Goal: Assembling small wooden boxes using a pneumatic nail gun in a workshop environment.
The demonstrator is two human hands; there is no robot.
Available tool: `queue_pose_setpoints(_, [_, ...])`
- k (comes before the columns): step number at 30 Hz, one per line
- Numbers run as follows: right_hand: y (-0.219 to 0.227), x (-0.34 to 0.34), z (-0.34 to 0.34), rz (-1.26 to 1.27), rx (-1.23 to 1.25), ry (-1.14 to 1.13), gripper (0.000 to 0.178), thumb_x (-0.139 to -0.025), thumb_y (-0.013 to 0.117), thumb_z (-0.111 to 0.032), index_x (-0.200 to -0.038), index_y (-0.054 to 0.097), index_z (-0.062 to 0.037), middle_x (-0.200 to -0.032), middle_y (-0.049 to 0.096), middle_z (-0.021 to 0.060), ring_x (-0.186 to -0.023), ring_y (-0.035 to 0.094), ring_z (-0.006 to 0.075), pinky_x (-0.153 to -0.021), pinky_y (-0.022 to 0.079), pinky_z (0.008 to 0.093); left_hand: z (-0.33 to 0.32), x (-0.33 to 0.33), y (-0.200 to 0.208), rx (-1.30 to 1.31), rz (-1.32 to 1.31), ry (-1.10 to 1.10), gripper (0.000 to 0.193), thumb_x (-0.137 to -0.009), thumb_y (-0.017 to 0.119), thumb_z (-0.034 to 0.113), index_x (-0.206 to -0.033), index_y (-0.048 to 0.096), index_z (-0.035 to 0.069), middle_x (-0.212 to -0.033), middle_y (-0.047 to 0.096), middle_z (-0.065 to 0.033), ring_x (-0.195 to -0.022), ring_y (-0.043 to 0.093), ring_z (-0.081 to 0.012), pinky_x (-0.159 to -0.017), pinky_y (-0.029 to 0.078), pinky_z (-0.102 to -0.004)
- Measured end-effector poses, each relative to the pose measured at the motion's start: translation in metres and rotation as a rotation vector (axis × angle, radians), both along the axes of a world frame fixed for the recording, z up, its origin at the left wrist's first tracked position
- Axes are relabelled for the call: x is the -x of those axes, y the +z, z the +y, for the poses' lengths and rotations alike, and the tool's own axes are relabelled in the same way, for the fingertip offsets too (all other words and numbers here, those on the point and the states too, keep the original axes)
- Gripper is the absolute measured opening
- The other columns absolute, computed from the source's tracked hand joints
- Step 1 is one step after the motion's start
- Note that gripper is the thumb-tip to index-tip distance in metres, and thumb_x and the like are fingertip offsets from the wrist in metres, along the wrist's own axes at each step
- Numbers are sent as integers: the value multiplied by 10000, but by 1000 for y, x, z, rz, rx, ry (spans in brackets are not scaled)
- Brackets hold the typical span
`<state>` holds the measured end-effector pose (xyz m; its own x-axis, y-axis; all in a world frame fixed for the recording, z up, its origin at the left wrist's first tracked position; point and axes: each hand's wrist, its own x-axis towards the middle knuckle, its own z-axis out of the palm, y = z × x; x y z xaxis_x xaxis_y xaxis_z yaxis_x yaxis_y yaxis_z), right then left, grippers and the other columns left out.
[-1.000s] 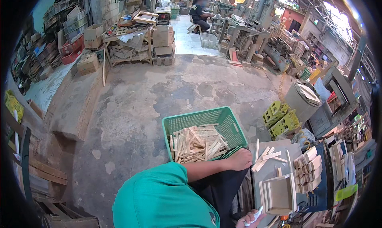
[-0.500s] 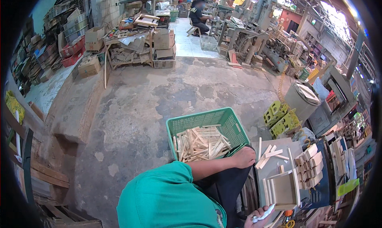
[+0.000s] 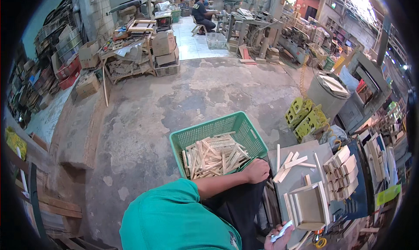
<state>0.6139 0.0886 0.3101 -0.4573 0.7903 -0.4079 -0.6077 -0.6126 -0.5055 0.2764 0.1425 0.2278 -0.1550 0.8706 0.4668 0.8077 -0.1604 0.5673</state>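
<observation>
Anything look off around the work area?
No obvious spill. The loose sticks on the grey board lie crossed at angles, untidy beside the stacked wooden blocks. The floor is blotchy with light and dark patches, possibly wear.

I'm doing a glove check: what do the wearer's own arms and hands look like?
A plain teal-green short sleeve covers the left upper arm; the left forearm is bare, no watch showing. The left hand and right hand wear no gloves. No right sleeve shows.

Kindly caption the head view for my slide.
Left hand beside green crate of wooden sticks; right hand holding white item near wooden box.
</observation>
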Motion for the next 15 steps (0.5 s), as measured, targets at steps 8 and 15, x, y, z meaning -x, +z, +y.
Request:
queue_pose_setpoints(8, [46,23,40,-400,-357,-272,326,-1030,591,-227,-1311,491,-94,-881,572,47,-623,529,65,-481,447,174,28,7,-4,-29,-12,2,160,-766,658,211,-680,651,77,-746,641,-119,-740,631,-344,-682,492,-470])
queue_pose_setpoints(15, [78,32,103,-840,-545,-273,271,-934,728,-180,-1142,636,-31,-842,641,45,-640,612,99,-525,482,226,31,-1,14,-95,-118,-46,85,-756,707,85,-723,641,42,-748,640,-118,-742,639,-335,-700,506,-461])
